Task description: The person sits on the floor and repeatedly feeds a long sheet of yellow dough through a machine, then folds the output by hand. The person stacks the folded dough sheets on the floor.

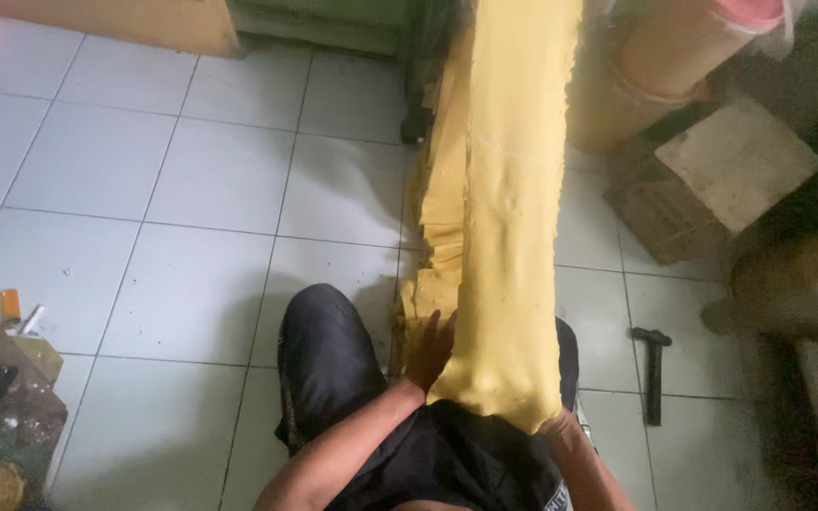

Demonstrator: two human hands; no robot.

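Both hands on our yellow sheet (508,237): left hand (431,352) spread flat w/ it, right hand (560,428) under its end, grip hidden.

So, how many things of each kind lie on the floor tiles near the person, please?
Yellow dough sheet: 1
Folded yellow stack: 1
Hammer: 1
Stone slab: 1
Orange lighter: 1
Total: 5
The left hand touches the sheet.

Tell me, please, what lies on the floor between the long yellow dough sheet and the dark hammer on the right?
In the head view, only bare white floor tile separates the yellow dough sheet from the hammer.
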